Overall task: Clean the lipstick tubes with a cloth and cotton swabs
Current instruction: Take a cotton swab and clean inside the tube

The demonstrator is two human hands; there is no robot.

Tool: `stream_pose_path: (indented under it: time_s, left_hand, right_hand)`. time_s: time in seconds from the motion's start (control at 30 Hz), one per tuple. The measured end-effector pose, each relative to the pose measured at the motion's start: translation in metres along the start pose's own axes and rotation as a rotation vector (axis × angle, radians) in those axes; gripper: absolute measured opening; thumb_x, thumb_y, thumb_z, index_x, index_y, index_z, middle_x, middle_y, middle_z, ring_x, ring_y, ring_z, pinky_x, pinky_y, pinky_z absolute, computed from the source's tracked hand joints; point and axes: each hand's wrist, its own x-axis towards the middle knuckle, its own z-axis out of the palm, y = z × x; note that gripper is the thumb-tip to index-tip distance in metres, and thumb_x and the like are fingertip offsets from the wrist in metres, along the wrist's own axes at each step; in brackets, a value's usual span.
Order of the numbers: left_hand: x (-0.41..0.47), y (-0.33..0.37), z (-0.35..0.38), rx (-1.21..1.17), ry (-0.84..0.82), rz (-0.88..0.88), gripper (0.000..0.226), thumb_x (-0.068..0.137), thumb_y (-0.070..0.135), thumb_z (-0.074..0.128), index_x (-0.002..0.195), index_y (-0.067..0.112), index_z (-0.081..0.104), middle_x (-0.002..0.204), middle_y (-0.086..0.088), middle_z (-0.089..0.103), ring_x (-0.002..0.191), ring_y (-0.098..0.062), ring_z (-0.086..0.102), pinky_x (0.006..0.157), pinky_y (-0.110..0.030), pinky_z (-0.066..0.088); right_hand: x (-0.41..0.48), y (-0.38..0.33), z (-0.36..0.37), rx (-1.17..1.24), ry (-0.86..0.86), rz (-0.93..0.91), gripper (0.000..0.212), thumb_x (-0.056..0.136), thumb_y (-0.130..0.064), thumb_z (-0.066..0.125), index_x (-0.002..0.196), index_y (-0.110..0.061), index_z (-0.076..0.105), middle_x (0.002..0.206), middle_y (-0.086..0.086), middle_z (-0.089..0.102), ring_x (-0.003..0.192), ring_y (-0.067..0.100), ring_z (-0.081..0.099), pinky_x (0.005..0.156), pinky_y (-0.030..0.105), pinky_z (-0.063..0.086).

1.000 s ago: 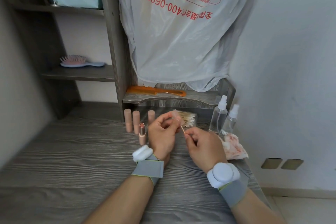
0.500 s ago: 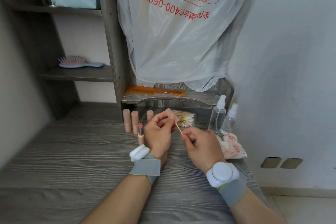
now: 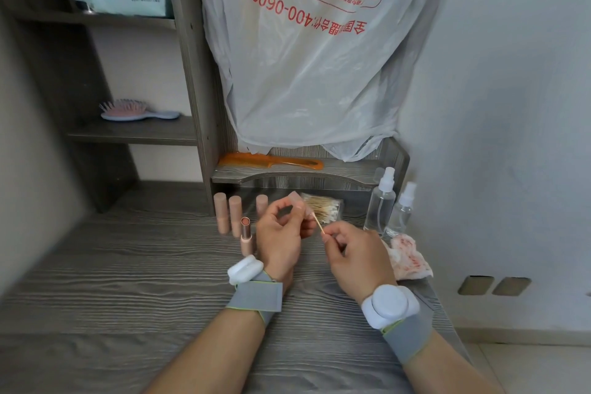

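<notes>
Mid-frame, our left hand [image 3: 277,235] grips a pale pink lipstick cap [image 3: 295,197]; our right hand [image 3: 356,251] pinches a wooden cotton swab [image 3: 318,224].

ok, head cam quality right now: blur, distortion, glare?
Head view: strong wide-angle bend, the shelf upright leans and curves; the left part of the desk is smeared; the centre is fairly sharp, so the swab in the right hand and the cap in the left hand read clearly; light is soft and even, no hard shadows, no glare even on the bag.
</notes>
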Motion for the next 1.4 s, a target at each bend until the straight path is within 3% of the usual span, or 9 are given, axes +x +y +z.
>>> stream_pose_path:
  time_s: [0.2, 0.37, 0.5, 0.67, 0.8, 0.97, 1.1, 1.23, 1.4]
  left_hand:
    - [0.001, -0.003, -0.001, 0.031, -0.005, -0.001, 0.013, 0.096, 0.009, 0.059, 0.103, -0.002, 0.061, 0.074, -0.011, 0.067, 0.065, -0.023, 0.062, 0.062, -0.032, 0.055]
    - [-0.004, -0.003, 0.001, 0.061, -0.029, -0.002, 0.013, 0.094, 0.006, 0.062, 0.105, 0.000, 0.061, 0.074, -0.015, 0.069, 0.064, -0.026, 0.064, 0.062, -0.030, 0.056]
    - [-0.004, -0.001, 0.001, 0.055, -0.048, 0.008, 0.016, 0.093, 0.005, 0.063, 0.107, -0.002, 0.061, 0.075, -0.012, 0.070, 0.064, -0.019, 0.064, 0.061, -0.026, 0.057]
    - [-0.004, -0.002, -0.001, 0.154, -0.079, 0.016, 0.012, 0.090, 0.003, 0.066, 0.102, 0.005, 0.065, 0.074, -0.010, 0.073, 0.066, -0.019, 0.068, 0.064, -0.029, 0.057]
    - [-0.007, -0.004, 0.001, 0.213, -0.133, 0.041, 0.011, 0.089, 0.008, 0.069, 0.098, 0.015, 0.066, 0.074, -0.012, 0.074, 0.068, -0.020, 0.070, 0.068, -0.031, 0.058]
    - [-0.004, 0.000, -0.002, 0.210, -0.032, 0.118, 0.012, 0.090, 0.006, 0.067, 0.098, 0.014, 0.066, 0.079, -0.013, 0.073, 0.071, -0.019, 0.069, 0.067, -0.030, 0.058]
    - [0.000, -0.001, -0.006, 0.385, 0.022, 0.210, 0.011, 0.090, 0.013, 0.067, 0.096, 0.021, 0.064, 0.077, -0.001, 0.074, 0.073, -0.014, 0.070, 0.071, -0.030, 0.057]
    - [-0.003, -0.001, -0.007, 0.707, 0.025, 0.259, 0.009, 0.088, 0.025, 0.069, 0.096, 0.025, 0.065, 0.084, 0.014, 0.070, 0.076, 0.005, 0.063, 0.067, -0.004, 0.044]
    - [-0.005, -0.001, -0.006, 0.922, -0.011, 0.222, 0.011, 0.087, 0.027, 0.069, 0.096, 0.021, 0.069, 0.085, 0.015, 0.068, 0.082, -0.002, 0.063, 0.073, -0.006, 0.040]
  right_hand:
    - [0.001, -0.002, 0.001, 0.047, -0.075, -0.025, 0.006, 0.088, -0.025, 0.064, 0.085, -0.027, 0.068, 0.055, -0.006, 0.063, 0.051, 0.011, 0.057, 0.076, 0.026, 0.048]
    - [0.001, 0.001, 0.000, -0.002, 0.025, 0.029, 0.007, 0.091, -0.026, 0.061, 0.087, -0.029, 0.066, 0.053, -0.011, 0.060, 0.052, 0.011, 0.055, 0.068, 0.024, 0.039]
    - [0.001, 0.000, -0.001, -0.029, -0.036, 0.038, 0.008, 0.090, -0.026, 0.061, 0.087, -0.028, 0.068, 0.054, -0.012, 0.060, 0.054, 0.009, 0.057, 0.069, 0.027, 0.046]
    - [0.002, -0.002, -0.001, 0.068, -0.076, 0.046, 0.006, 0.092, -0.028, 0.061, 0.091, -0.030, 0.066, 0.064, -0.014, 0.068, 0.057, 0.002, 0.059, 0.062, 0.015, 0.042]
    - [0.002, 0.001, -0.002, -0.008, -0.031, 0.100, 0.008, 0.093, -0.030, 0.055, 0.089, -0.030, 0.062, 0.063, -0.010, 0.066, 0.057, 0.009, 0.059, 0.063, 0.028, 0.046]
    - [0.001, -0.006, -0.006, -0.049, -0.120, 0.150, 0.010, 0.086, -0.026, 0.058, 0.078, -0.025, 0.063, 0.058, -0.007, 0.062, 0.057, 0.010, 0.056, 0.066, 0.028, 0.048]
    - [0.001, -0.008, -0.015, -0.107, -0.082, 0.287, 0.017, 0.085, -0.029, 0.053, 0.070, -0.022, 0.059, 0.058, -0.007, 0.060, 0.064, 0.017, 0.059, 0.080, 0.031, 0.046]
    - [0.001, -0.008, -0.016, -0.106, -0.022, 0.287, 0.016, 0.085, -0.029, 0.052, 0.071, -0.023, 0.057, 0.060, -0.006, 0.060, 0.066, 0.021, 0.058, 0.082, 0.038, 0.047]
    - [0.002, -0.002, -0.011, -0.076, 0.029, 0.222, 0.015, 0.087, -0.027, 0.051, 0.076, -0.026, 0.061, 0.064, -0.005, 0.062, 0.069, 0.023, 0.057, 0.078, 0.040, 0.048]
